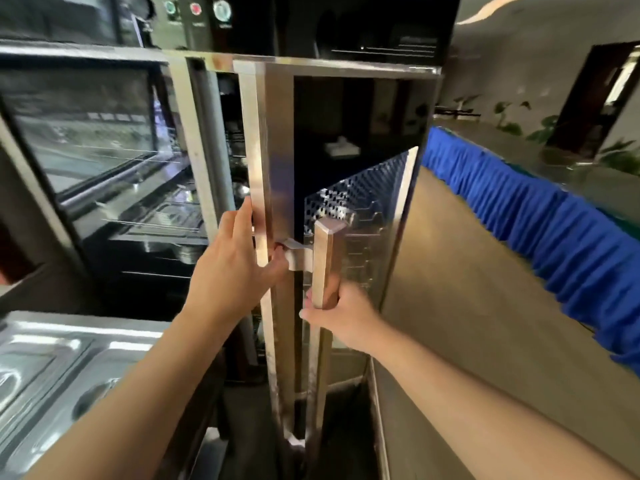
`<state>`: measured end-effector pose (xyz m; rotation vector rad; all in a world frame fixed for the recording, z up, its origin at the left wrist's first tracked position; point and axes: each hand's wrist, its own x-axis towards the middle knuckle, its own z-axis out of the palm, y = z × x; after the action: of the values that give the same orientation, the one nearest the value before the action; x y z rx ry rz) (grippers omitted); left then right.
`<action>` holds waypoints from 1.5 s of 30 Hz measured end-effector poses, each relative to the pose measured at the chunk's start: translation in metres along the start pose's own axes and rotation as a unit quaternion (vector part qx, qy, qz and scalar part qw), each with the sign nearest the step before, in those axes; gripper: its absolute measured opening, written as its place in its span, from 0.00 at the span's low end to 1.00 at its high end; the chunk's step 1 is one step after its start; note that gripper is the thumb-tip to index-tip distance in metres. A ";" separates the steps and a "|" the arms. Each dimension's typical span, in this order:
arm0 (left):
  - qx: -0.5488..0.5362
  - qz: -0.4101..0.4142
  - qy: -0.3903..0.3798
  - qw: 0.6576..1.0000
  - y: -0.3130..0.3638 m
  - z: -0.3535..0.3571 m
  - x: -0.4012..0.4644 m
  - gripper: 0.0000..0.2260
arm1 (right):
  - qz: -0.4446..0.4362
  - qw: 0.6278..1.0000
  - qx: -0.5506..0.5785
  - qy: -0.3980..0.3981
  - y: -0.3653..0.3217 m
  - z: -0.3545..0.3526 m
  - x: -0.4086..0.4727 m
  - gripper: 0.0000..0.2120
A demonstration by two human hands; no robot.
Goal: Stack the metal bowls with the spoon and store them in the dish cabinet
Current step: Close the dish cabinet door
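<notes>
A tall dish cabinet with a brushed stainless-steel frame (254, 140) and a glossy black glass door panel (349, 133) that mirrors the room. A long, square-sided metal door handle (322, 268) has a smooth satin sheen. Inside are thin, shiny wire racks (138, 157) and a perforated metal side wall (360, 195). Lower left, a polished steel sink counter (52, 368) gleams with bright reflections. At right, pleated bright blue cloth skirting (540, 230) looks soft and matt.
</notes>
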<state>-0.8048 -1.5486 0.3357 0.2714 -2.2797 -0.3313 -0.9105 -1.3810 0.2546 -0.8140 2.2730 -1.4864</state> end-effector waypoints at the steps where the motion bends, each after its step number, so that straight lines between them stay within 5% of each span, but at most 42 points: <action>1: 0.010 -0.003 0.000 1.000 -0.010 0.001 0.004 0.28 | -0.002 1.000 0.002 -0.010 -0.004 0.007 0.009 0.16; 15: 0.103 -0.012 0.033 0.994 -0.152 0.039 0.085 0.21 | -0.048 0.992 -0.053 -0.102 -0.046 0.093 0.157 0.11; 32: 0.096 -0.067 0.010 0.993 -0.349 0.128 0.231 0.35 | 0.031 0.999 0.010 0.041 -0.064 0.166 0.346 0.11; 45: 0.158 -0.058 0.012 0.986 -0.380 0.204 0.259 0.37 | -0.030 0.991 -0.070 0.111 -0.061 0.171 0.400 0.15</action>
<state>-1.0945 -1.9531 0.2608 0.5683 -2.2931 -0.0225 -1.1181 -1.7682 0.2598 -0.7969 2.5616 -1.5239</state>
